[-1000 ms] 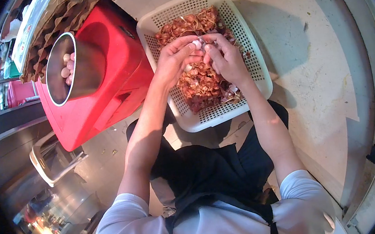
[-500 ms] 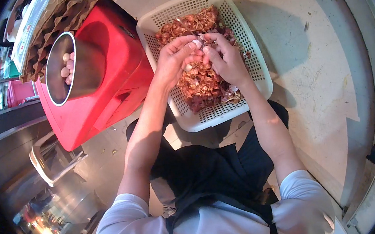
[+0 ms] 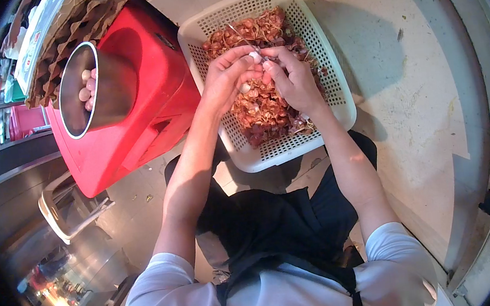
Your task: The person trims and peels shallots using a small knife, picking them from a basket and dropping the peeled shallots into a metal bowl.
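Note:
Over the basket, my left hand (image 3: 227,79) is closed in a pinch around a pale, partly peeled shallot (image 3: 255,57). My right hand (image 3: 296,83) meets it, thumb and forefinger pressed together at the shallot. From between the fingertips a thin strip like a small knife's blade (image 3: 239,34) points up and to the left; its handle is hidden, seemingly in my right hand. Beneath both hands lies a heap of red-brown shallots and papery skins (image 3: 259,113) in a white perforated plastic basket (image 3: 342,93).
To the left, a steel bowl (image 3: 114,86) with several peeled pinkish shallots (image 3: 88,91) stands on a red plastic box (image 3: 153,120). Brown egg trays (image 3: 64,46) are stacked behind it. A pale wall or panel (image 3: 417,107) rises at right. My knees flank the basket's near side.
The thin blade now shows above the fingertips, pointing up-left. My right hand has shifted slightly at the shallot; my left hand stays almost still.

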Tool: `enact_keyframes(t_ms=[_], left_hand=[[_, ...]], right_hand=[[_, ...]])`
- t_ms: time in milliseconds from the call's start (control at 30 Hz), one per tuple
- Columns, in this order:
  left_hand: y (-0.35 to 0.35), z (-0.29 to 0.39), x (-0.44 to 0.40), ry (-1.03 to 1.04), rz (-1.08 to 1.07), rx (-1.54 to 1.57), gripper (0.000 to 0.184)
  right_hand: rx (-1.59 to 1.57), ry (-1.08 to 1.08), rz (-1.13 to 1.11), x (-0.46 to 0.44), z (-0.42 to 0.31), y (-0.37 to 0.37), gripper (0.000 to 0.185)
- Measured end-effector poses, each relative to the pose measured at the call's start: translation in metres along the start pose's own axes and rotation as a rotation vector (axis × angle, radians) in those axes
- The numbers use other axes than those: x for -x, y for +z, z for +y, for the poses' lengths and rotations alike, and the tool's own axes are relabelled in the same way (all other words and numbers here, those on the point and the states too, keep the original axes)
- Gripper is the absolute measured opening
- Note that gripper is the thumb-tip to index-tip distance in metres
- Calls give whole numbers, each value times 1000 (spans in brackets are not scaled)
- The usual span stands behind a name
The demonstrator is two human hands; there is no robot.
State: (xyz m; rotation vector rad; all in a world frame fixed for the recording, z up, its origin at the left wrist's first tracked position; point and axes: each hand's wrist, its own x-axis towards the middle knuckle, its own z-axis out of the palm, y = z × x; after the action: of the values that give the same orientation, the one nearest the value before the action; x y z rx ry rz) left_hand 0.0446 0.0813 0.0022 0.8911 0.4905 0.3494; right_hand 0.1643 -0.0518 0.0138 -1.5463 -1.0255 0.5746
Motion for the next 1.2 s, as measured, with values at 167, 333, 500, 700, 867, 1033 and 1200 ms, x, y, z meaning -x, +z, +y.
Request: enact_keyframes(t_ms=[167,333,500,700,867,1033,1200], left_hand=[[1,-5,-2,25,13,-59,27],[3,-1,0,20,6,-85,23],[0,-4,-2,43,34,-28,22],[4,3,1,-9,60,20,22],[3,-1,0,50,55,-66,21],[3,1,0,29,51,-98,24],[1,-4,-2,25,10,-23,25]], right_hand=[[-33,53,11,1,3,1,23],[-17,117,37,-3,4,-5,24],[-135,151,-67,0,0,-3,30],[-80,86,-86,1,-1,-1,31],[7,72,-20,-1,0,-1,26],[46,52,-3,0,1,-1,24],[-30,51,-16,1,4,3,24]])
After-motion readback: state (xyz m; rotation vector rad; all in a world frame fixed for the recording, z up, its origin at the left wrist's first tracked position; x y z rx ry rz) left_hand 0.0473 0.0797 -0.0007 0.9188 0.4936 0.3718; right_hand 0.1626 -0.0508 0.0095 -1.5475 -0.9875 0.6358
